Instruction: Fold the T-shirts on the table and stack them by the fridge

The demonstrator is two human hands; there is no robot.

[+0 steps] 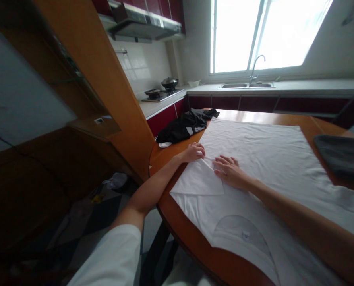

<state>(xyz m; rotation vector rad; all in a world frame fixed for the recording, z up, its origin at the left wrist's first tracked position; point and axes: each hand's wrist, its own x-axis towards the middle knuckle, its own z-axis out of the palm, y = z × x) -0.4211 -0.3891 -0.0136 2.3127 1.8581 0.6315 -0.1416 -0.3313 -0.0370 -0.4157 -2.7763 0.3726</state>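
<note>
A white T-shirt (263, 147) lies spread on the wooden table (172, 214), its neck opening and label toward me. Its left sleeve is folded inward over the body of the shirt. At the shirt's left edge, my left hand (194, 151) is closed with its fingers curled on the fabric beside the folded sleeve. My right hand (232, 172) rests flat on the shirt just right of the fold, fingers spread.
Black clothing (185, 125) lies at the table's far left edge, and a folded dark grey cloth (343, 155) at the right. Beyond stand a counter with a sink (246, 85) and a stove with pans (169, 82). A wooden cabinet panel (117, 91) rises at the left.
</note>
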